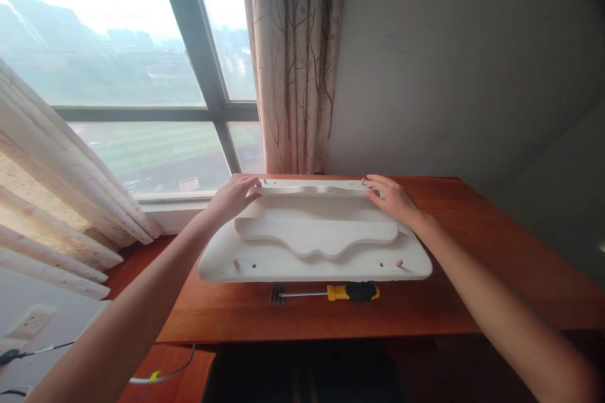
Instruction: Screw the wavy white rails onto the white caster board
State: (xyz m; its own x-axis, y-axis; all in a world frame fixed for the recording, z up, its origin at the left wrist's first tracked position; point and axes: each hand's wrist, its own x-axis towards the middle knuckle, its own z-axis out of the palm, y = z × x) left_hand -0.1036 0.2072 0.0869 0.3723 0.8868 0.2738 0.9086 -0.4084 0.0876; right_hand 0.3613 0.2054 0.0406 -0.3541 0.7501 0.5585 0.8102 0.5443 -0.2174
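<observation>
A white wooden shelf assembly (314, 255) lies on the reddish-brown desk (472, 277), with wavy-edged boards stacked on a wide base panel. My left hand (232, 197) grips the left end of the upright back board (312, 189), fingers curled over its top edge. Over the right end of that same board my right hand (393, 198) is curled. Two small wooden dowels stick out of the base panel's near edge. A yellow-and-black screwdriver (352, 291) lies on the desk just in front of the panel.
A few dark screws (276, 293) lie beside the screwdriver tip. A big window (142, 75) and patterned curtains (293, 56) stand behind the desk, a grey wall to the right. A wall socket (31, 322) and cables (155, 376) are at the lower left.
</observation>
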